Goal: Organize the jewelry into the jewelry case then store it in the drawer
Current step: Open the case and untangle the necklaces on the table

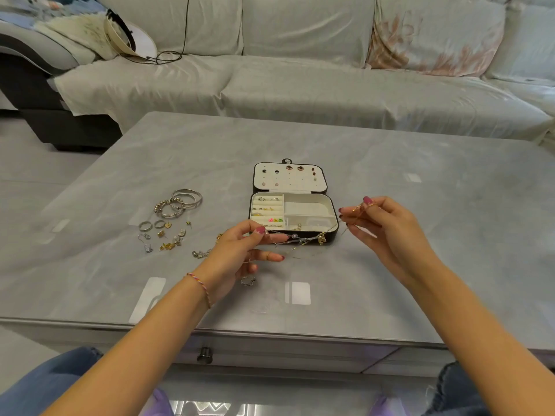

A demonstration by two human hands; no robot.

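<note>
The case (292,210) sat open on the bench (420,205), lid flat behind it w/ several stud earrings already pinned to the lid panel, and the ring rolls on the left side of the tray held a few rings plus bright-coloured bits; a small piece or two lay in the front compartment, so the job looked roughly part done. Both hands were busy w/ one necklace (303,240) stretched just in front of the case: left hand (240,250) pinched one end btwn thumb and forefinger, other fingers loosely out; right hand (378,223) pinched the other end, raised near the case's right corner. Still loose on the bench: bangles (180,202), rings (151,225), a scatter of small earrings (168,238), a silver chain (201,253) and a silver piece (248,281) near the left wrist. The drawer (270,352), knob at the bench front, was closed; closing the case and stowing it remained.
</note>
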